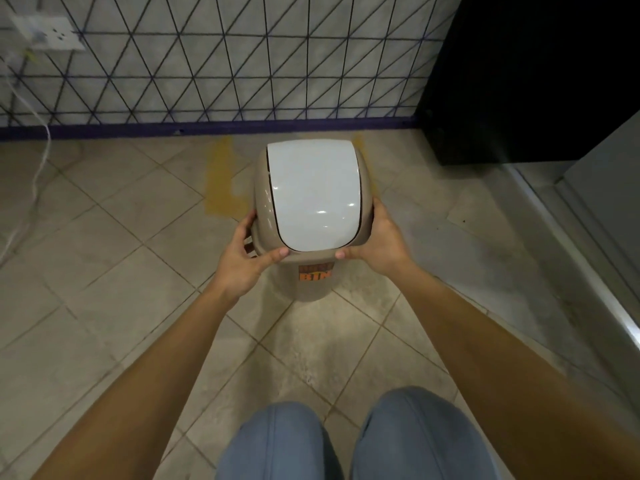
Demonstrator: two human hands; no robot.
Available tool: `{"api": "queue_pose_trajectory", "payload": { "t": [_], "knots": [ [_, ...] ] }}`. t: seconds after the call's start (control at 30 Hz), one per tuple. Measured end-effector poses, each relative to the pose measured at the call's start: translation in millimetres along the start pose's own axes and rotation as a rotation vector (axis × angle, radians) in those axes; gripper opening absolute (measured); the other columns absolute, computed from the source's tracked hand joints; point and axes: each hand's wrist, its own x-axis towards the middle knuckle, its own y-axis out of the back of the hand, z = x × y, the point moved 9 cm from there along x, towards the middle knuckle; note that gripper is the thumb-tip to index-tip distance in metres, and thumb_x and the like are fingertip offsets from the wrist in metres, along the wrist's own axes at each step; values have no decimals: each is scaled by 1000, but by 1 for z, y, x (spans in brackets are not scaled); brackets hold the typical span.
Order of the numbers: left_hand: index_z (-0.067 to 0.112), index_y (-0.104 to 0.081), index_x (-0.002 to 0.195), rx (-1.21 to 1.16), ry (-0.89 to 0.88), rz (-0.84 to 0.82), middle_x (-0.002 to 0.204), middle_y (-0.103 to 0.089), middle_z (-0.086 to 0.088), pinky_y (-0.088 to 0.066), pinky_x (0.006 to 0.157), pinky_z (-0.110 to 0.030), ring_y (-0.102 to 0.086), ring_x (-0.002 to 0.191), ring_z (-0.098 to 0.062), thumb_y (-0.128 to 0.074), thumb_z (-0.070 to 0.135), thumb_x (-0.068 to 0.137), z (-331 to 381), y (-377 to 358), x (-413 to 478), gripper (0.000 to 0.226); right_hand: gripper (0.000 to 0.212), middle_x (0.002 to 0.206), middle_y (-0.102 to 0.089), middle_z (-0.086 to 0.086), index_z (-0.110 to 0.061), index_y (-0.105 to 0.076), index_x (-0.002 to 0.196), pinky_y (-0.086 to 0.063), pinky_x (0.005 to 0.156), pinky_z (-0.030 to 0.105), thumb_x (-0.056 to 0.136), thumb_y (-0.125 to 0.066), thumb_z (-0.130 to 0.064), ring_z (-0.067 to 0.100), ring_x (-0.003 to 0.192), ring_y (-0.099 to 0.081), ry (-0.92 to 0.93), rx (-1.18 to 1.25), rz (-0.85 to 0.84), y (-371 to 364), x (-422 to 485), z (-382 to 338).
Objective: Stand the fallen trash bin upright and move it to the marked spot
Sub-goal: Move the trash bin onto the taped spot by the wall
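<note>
Item: trash bin [313, 258], beige plastic body with a white swing lid [315, 192] on top and an orange label [315, 271] on its near side. Condition: upright, seen from above; whether its base rests on the tiled floor [104, 306] or hangs just clear cannot be told.

Grip: left hand [242, 265] clasps the lid rim from the left, thumb laid along the near edge; right hand [375, 244] clasps the opposite side, thumb likewise on the near edge. Both hands are closed around the rim, the bin between them.

Contents: not visible; the lid is closed.

Marked spot: yellow tape marks [221, 181] on the floor, one strip just beyond the left hand, a fainter strip beyond the right, near the wall's dark skirting [207, 128]. The bin sits between them, seemingly inside or at the near edge of the outline.

Step in hand, as judged: righting appears done; placement underway. Next move likely calls for squaring the base within the tape, then releasing both hands without jogging the lid.
</note>
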Motion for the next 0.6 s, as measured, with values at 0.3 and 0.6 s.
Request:
{"api": "queue_pose_trajectory", "payload": {
  "t": [0.3, 0.6],
  "knots": [
    [27, -19, 147, 99, 16, -4, 132, -38, 14, -43, 83, -16, -45, 116, -9, -78, 25, 70, 5, 4, 29, 97, 111, 135, -49, -2, -23, -28, 140, -40, 104, 39, 49, -90, -8, 19, 127, -44, 8, 23, -18, -6, 25, -3],
    [25, -18, 147, 188, 37, 17, 141, -39, 4, -41, 102, -36, -42, 123, -13, -78, 21, 72, 17, 13, 66, 96, 114, 138, -47, 0, -23, -27, 142, -40, 105, 44, 48, -90, -8, 19, 129, -42, 50, 39, -53, -12, 69, -16]
  ]
}}
